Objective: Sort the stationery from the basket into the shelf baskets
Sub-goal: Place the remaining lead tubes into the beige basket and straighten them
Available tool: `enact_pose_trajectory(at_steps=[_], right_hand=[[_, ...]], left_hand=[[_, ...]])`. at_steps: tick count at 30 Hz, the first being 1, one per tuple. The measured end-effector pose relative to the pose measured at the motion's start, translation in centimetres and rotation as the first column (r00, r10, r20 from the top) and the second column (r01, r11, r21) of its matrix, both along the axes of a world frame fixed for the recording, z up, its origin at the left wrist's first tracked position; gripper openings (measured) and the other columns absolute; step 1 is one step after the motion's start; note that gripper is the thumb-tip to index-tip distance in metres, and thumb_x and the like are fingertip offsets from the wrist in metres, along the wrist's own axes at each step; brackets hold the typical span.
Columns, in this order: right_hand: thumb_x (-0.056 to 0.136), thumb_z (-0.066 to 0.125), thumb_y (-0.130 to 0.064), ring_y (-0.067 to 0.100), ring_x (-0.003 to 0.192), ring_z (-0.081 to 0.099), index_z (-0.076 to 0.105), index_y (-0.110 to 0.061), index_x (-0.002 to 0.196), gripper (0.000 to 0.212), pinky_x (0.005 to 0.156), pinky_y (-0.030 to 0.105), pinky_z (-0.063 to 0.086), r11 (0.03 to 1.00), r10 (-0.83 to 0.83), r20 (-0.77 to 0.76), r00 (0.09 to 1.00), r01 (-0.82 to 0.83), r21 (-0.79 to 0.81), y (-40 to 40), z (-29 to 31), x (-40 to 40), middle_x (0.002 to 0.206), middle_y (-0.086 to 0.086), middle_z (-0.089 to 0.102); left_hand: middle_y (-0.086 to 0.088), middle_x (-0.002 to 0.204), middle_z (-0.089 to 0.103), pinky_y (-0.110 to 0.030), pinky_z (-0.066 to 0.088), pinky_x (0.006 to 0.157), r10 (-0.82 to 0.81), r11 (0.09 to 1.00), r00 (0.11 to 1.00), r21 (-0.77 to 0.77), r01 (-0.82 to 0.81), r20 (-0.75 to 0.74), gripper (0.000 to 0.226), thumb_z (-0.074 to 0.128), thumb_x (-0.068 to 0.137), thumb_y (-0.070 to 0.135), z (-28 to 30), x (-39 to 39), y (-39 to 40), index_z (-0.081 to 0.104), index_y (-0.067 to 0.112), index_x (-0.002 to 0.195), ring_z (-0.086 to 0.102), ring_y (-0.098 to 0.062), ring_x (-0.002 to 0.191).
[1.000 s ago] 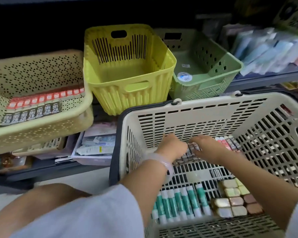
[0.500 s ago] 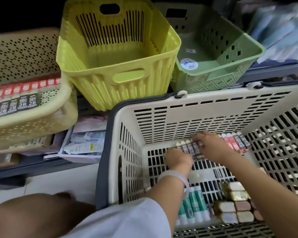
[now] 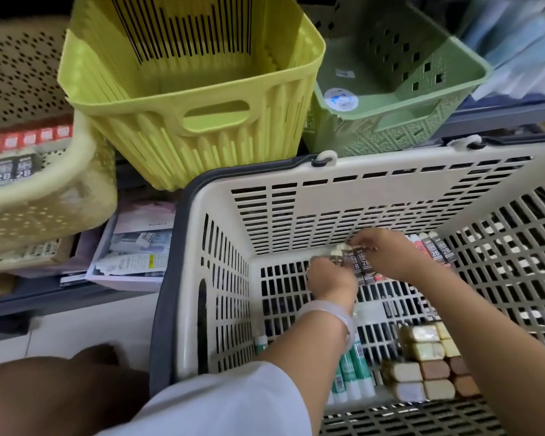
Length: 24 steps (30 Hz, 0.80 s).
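Two hands, left hand (image 3: 331, 276) and right hand (image 3: 387, 254), are pinched on lead boxes (image 3: 361, 262) against the basket (image 3: 265, 196) far wall; light, stiff, likely best gripped as a row.

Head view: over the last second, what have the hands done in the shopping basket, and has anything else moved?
Both hands went on gathering the 2B lead packs at the far wall of the shopping basket; the left hand slid toward the right hand, bunching them. Nothing has been lifted out. The glue sticks, erasers and yellow basket stayed put; only the camera leaned in.
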State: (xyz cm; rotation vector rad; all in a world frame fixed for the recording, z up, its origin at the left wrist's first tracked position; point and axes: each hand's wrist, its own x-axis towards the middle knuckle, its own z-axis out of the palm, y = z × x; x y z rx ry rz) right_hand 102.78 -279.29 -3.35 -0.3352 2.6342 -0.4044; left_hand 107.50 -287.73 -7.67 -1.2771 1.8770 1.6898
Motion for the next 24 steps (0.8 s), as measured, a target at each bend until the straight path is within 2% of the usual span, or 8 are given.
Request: enact_pose_trajectory(at_steps=[4,10,12,15,17,19,21,24], right_hand=[[0.082,0.045,0.006,0.028,0.11,0.056,0.062,-0.01,0.115,0.04,0.092,0.031,0.043,0.999,-0.036,0.001,0.999,0.036,-0.014,-0.1,-0.2,0.0,0.117,0.012,0.063],[0.085,0.049,0.0,0.028,0.108,0.056,0.064,-0.01,0.111,0.031,0.09,0.03,0.043,0.998,-0.054,0.011,0.998,0.054,-0.026,-0.1,-0.5,-0.2,0.115,0.012,0.064],[0.086,0.051,-0.002,0.027,0.108,0.056,0.064,-0.01,0.11,0.029,0.09,0.028,0.042,0.998,-0.057,0.019,0.998,0.058,-0.031,0.0,-0.4,-0.2,0.116,0.011,0.064],[0.085,0.048,0.0,0.026,0.11,0.056,0.064,-0.01,0.114,0.035,0.093,0.027,0.04,0.998,-0.053,0.046,0.998,0.054,-0.023,0.0,-0.2,-0.1,0.12,0.009,0.062],[0.086,0.048,-0.001,0.025,0.112,0.055,0.063,-0.012,0.117,0.037,0.091,0.025,0.039,1.0,-0.03,0.065,0.997,0.031,-0.001,-0.2,0.1,0.0,0.121,0.008,0.062],[0.087,0.046,-0.003,0.025,0.108,0.055,0.063,-0.016,0.117,0.037,0.082,0.024,0.039,1.0,0.007,0.09,0.996,-0.01,0.028,-0.5,0.6,0.2,0.118,0.008,0.063],[0.089,0.043,-0.003,0.023,0.101,0.056,0.064,-0.017,0.115,0.036,0.077,0.022,0.037,0.999,0.039,0.116,0.993,-0.041,0.015,-1.0,1.1,0.6,0.112,0.008,0.065],[0.091,0.041,-0.006,0.02,0.086,0.053,0.065,-0.011,0.107,0.029,0.071,0.024,0.035,1.0,0.023,0.091,0.996,-0.023,-0.005,-1.6,1.9,1.2,0.103,0.011,0.066]], left_hand=[[-0.012,0.11,0.062,-0.031,0.052,0.076,0.112,0.989,0.994,0.095,-0.111,-0.008,0.032,0.061,0.086,0.014,0.2,-0.3,0.1,0.046,0.008,0.114,0.063,-0.027,0.096],[-0.004,0.097,0.067,-0.021,0.051,0.055,0.163,0.948,0.986,0.273,-0.163,0.023,0.032,0.073,0.076,0.018,0.5,-0.8,-0.2,0.06,0.008,0.104,0.065,-0.015,0.071],[-0.001,0.088,0.065,-0.017,0.043,0.047,0.145,0.941,0.989,0.302,-0.151,0.04,0.027,0.073,0.076,0.023,0.5,-0.7,-0.3,0.061,0.011,0.097,0.057,-0.01,0.06],[0.0,0.079,0.061,-0.021,0.044,0.057,0.136,0.919,0.988,0.365,-0.152,0.069,0.023,0.073,0.075,0.024,0.4,-0.5,-0.6,0.054,0.015,0.084,0.056,-0.013,0.065],[-0.005,0.097,0.065,-0.029,0.052,0.077,0.144,0.885,0.986,0.435,-0.167,0.084,0.037,0.072,0.075,0.028,0.7,-0.6,-0.6,0.056,0.01,0.103,0.062,-0.021,0.084],[-0.012,0.108,0.066,-0.038,0.053,0.086,0.155,0.833,0.985,0.524,-0.175,0.082,0.046,0.069,0.078,0.026,1.4,-0.6,-0.7,0.055,0.008,0.118,0.065,-0.026,0.096],[-0.015,0.107,0.067,-0.041,0.055,0.084,0.179,0.807,0.982,0.563,-0.178,0.053,0.036,0.062,0.084,0.02,1.7,-0.6,-0.8,0.057,0.006,0.117,0.066,-0.027,0.094],[-0.011,0.087,0.068,-0.036,0.057,0.075,0.151,0.78,0.989,0.614,-0.124,0.009,0.02,0.055,0.09,0.018,2.1,-0.4,-1.3,0.06,0.006,0.105,0.067,-0.022,0.078]])
